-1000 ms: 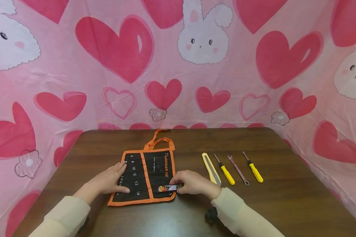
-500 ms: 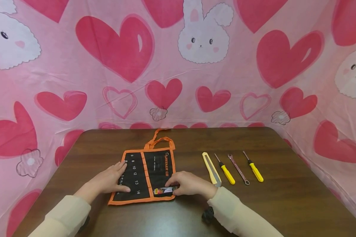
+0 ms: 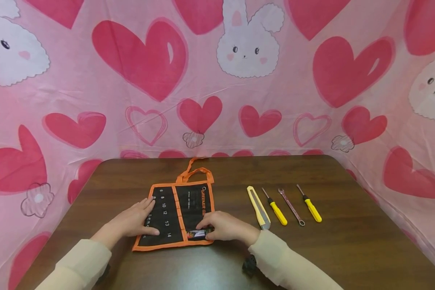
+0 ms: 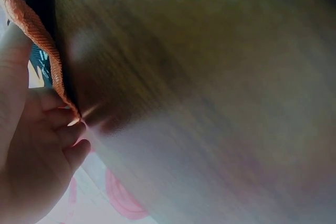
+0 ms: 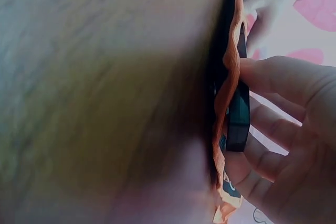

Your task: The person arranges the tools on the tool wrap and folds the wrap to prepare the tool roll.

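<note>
A black fabric tool roll [image 3: 190, 215] with orange edging lies spread on the table, size numbers printed along its left panel. My left hand [image 3: 132, 219] rests on its left side, fingers straight and thumb out; the left wrist view shows that hand at the orange edge [image 4: 39, 35]. Near the lower right corner, my right hand [image 3: 226, 227] pinches a small flat black box [image 3: 196, 234] with a red and yellow label. In the right wrist view the black box [image 5: 239, 114] lies between thumb and fingers, just over the roll's edging. Its left end is at the roll's dividing seam.
To the right lie a yellow utility knife [image 3: 258, 207], a screwdriver [image 3: 277, 213], a wrench [image 3: 291, 207] and another yellow-handled screwdriver [image 3: 312, 209]. An orange strap [image 3: 195, 174] extends from the roll's top. A pink heart-patterned cloth [image 3: 210, 86] hangs behind the table.
My right hand has moved left and slightly down with the black box, from the roll's right edge toward the middle seam. The left hand has stayed in place.
</note>
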Demonstrator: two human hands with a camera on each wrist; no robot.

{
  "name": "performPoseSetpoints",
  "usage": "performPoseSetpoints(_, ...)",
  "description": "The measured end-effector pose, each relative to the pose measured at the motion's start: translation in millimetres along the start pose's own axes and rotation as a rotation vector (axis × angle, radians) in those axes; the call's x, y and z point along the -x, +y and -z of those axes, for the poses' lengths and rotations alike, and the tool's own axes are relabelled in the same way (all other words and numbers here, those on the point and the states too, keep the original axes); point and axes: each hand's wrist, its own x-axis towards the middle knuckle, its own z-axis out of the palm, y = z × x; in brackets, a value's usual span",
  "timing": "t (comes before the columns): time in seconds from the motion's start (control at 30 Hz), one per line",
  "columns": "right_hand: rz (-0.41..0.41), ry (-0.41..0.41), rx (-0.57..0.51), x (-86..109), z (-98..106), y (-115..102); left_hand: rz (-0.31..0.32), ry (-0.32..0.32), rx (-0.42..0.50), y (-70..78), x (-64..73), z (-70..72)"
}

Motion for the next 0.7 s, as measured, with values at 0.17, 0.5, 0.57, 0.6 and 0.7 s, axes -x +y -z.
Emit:
performPoseSetpoints(0.17, 0.001, -0.002, 0.002, -3.4, -3, -4, -0.003, -0.001, -0.001, 0.5, 0.6, -0.2)
performPoseSetpoints(0.5, 0.006, 0.013, 0.02, -11.1, -9, -10, 0.004, -0.001, 0.009, 1.9, 1.7, 0.7)
performPoseSetpoints(0.57, 0.012, 0.015, 0.033, -12.6, -9, -11, 0.001, 0.002, 0.008, 1.9, 1.7, 0.9)
performPoseSetpoints(0.6, 0.013, 0.015, 0.033, -13.4, -10, -12, 0.0, 0.003, 0.008, 1.9, 1.8, 1.1)
performPoseSetpoints(0.7, 0.016, 0.015, 0.033, -15.7, -11, -15, -0.004, 0.006, 0.008, 1.9, 1.7, 1.4)
